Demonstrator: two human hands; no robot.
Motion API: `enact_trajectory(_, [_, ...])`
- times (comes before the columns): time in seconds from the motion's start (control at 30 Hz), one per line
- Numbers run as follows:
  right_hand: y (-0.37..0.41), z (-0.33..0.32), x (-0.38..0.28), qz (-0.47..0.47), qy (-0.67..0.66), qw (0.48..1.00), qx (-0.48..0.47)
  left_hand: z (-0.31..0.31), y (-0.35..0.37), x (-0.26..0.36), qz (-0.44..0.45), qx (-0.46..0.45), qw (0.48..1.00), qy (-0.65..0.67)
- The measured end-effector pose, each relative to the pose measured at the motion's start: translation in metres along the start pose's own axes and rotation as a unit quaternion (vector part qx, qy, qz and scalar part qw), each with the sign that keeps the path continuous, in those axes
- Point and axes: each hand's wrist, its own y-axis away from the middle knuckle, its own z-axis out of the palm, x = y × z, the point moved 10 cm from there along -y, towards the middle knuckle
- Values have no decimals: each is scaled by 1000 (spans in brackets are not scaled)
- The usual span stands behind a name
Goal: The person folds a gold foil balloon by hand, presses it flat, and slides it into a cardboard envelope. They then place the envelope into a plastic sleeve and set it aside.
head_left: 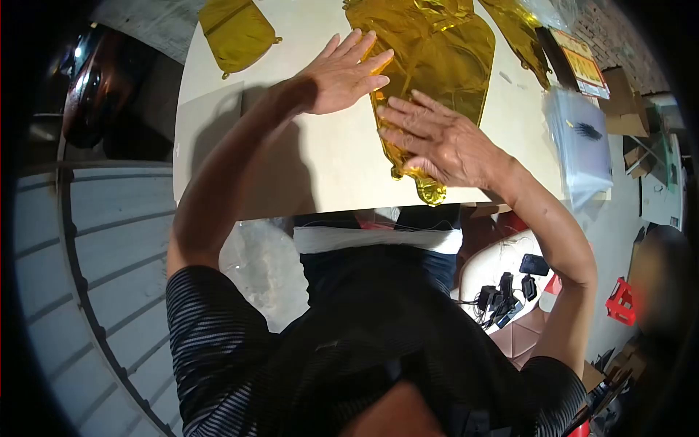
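A flat gold foil balloon (pixel 437 51) lies on the pale tabletop (pixel 328 160), its narrow tail (pixel 429 191) reaching the near edge. My left hand (pixel 346 73) lies palm down with fingers spread, its fingertips on the balloon's left edge. My right hand (pixel 437 142) presses flat on the lower part of the balloon, fingers apart and pointing left. Neither hand grips anything.
Another gold foil piece (pixel 237 33) lies at the far left of the table, a third (pixel 520 33) at the far right. A stack of clear plastic bags (pixel 582 146) and a printed card (pixel 582 65) sit on the right. A red stool (pixel 622 300) and cables (pixel 502 298) are below.
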Motion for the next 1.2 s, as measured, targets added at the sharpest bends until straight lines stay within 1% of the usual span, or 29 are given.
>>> enact_trajectory(0.07, [7,4,-18,-25,-23,999,-17,1,0,1,8,12,1000,7])
enact_trajectory(0.17, [12,3,-30,-22,-32,999,-38,0,1,1,0,22,1000,3])
enact_trajectory(0.23, [7,-4,-23,-33,-47,998,-32,-3,4,2,8,36,999,-12])
enact_trajectory(0.3, [-3,-15,1,14,-7,999,36,0,2,1,12,32,999,-30])
enact_trajectory(0.33, [-8,-22,8,20,28,997,64,1,1,1,12,31,998,-48])
enact_trajectory(0.37, [-10,-22,10,24,30,997,67,1,0,1,16,32,998,-51])
enact_trajectory(0.43, [-15,-15,8,5,28,999,43,0,2,1,16,29,999,-38])
enact_trajectory(0.47, [-12,-13,7,15,19,999,29,-1,3,1,16,31,999,-40])
enact_trajectory(0.63, [2,-4,4,19,25,999,41,-4,4,3,32,64,997,-33])
enact_trajectory(0.7, [1,-5,5,31,-16,999,40,-11,5,6,34,71,996,-35])
enact_trajectory(0.8, [1,-8,4,34,-29,998,54,-11,0,6,-15,15,1000,9])
enact_trajectory(0.83, [2,-8,5,34,-43,997,56,-13,-5,8,-14,19,1000,4])
enact_trajectory(0.87, [3,-12,4,21,-22,996,85,-22,-10,12,-1,74,997,-7])
enact_trajectory(0.9, [3,-12,4,20,-18,996,88,-31,-12,16,12,127,992,-17])
enact_trajectory(0.93, [3,-10,6,27,-33,996,82,-36,-16,20,28,161,986,-21])
enact_trajectory(1.07, [5,-8,8,40,-49,995,83,-26,-38,22,38,139,989,-24])
enact_trajectory(1.17, [7,-2,14,55,-72,993,75,-13,-41,19,33,123,991,-38])
enact_trajectory(1.2, [6,-7,12,43,-72,993,85,-11,-39,21,37,122,991,-50])
